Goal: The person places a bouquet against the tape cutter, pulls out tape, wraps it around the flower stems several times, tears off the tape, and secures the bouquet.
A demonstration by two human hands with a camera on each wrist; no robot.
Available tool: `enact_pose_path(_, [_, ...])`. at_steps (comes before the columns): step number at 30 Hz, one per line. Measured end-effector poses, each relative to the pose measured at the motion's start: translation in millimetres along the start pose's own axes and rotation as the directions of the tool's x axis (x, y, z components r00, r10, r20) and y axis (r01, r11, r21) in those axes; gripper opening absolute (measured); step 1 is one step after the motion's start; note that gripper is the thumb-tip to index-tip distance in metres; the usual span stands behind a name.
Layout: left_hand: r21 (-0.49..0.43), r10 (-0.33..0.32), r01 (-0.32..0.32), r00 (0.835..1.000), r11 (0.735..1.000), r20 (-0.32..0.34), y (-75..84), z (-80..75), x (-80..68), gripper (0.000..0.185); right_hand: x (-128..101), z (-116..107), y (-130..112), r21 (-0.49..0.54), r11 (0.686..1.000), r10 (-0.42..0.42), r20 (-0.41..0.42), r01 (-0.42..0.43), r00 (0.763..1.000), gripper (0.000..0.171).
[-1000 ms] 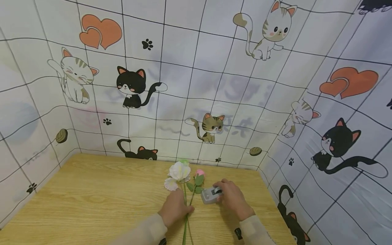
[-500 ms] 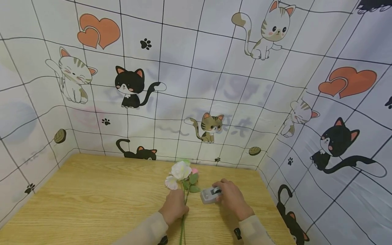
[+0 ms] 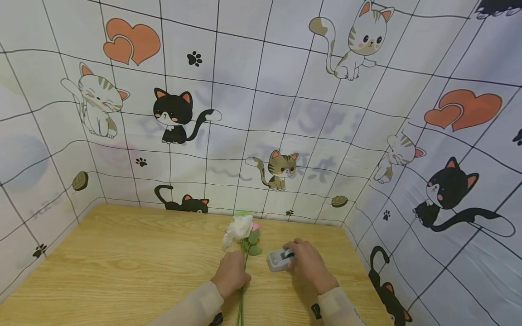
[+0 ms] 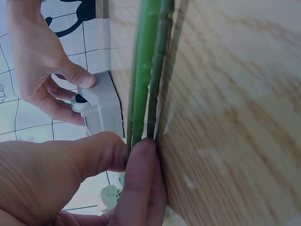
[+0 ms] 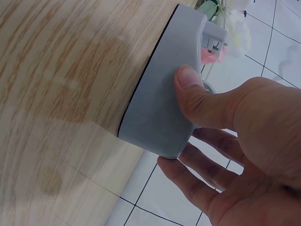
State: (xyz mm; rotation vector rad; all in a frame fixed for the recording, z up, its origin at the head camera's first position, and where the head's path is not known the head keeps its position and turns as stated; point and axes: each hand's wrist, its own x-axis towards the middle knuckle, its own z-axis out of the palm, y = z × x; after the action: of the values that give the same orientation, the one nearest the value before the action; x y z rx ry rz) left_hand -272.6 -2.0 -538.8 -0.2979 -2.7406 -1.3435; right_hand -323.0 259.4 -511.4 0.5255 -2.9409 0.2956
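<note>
Artificial flowers lie on the wooden table: a white flower (image 3: 239, 227) and a pink rosebud (image 3: 255, 226) with green leaves. Their green stems (image 4: 145, 80) run side by side toward the table's near edge. My left hand (image 3: 231, 274) pinches the stems between thumb and fingers, just below the blooms. To the right, a grey tape dispenser (image 3: 276, 261) sits flat on the table, a small roll of tape in its middle. My right hand (image 3: 311, 265) grips the dispenser's right end, thumb on the near side and fingers around the far side.
The wooden table (image 3: 142, 262) meets a white grid-patterned cloth (image 3: 228, 113) printed with cats and hearts at the back and sides. Dark wrist straps (image 3: 316, 311) show beneath both sleeves.
My left hand has drawn the stems together and closed its thumb on them. The pink rosebud has shifted left, next to the white flower. The right hand and dispenser stay put.
</note>
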Motion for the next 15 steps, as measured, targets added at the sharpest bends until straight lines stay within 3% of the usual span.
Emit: enact_pose_path(15, [0.025, -0.016, 0.015, 1.0, 1.0, 0.012, -3.1, 1.8, 4.0, 0.057, -0.4, -1.1, -2.9, 0.012, 1.0, 0.006, -0.005, -0.006, 1.0, 0.051])
